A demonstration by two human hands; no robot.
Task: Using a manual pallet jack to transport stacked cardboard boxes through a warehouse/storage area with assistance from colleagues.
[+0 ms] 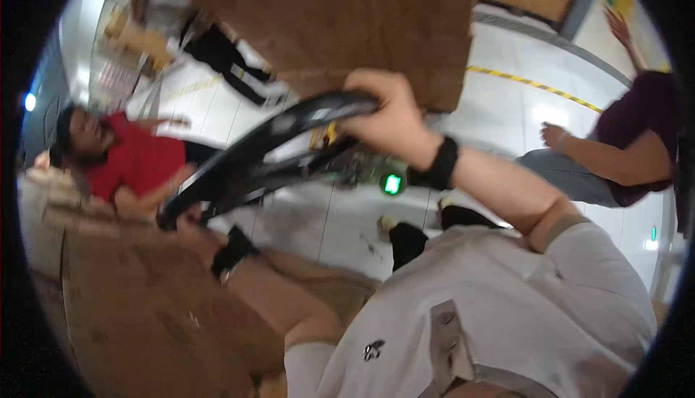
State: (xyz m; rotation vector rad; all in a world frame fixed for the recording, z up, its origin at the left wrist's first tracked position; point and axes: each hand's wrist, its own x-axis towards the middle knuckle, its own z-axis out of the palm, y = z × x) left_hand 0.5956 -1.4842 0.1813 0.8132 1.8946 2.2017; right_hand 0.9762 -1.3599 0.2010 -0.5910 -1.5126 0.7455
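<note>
A large black loop-shaped handle (pixel 260 142) slants across the middle of the view, blurred. My right hand (pixel 388 107), with a black band at the wrist, is closed round its upper right end. At its lower left end, my left hand (pixel 198 235) grips the loop, its fingers partly hidden; that wrist also wears something black. Below the handle, near my right wrist, a small green light (pixel 392 184) glows on a dark part too blurred to identify. A yellow part (pixel 324 134) shows through the loop.
Large brown cardboard-like surfaces lie at the top (pixel 369 23) and lower left (pixel 136 300). A person in red (pixel 144 153) is close at left, another person (pixel 217 50) farther back, and a person in dark purple (pixel 632 137) at right. Yellow-black tape (pixel 535 87) crosses the tiled floor.
</note>
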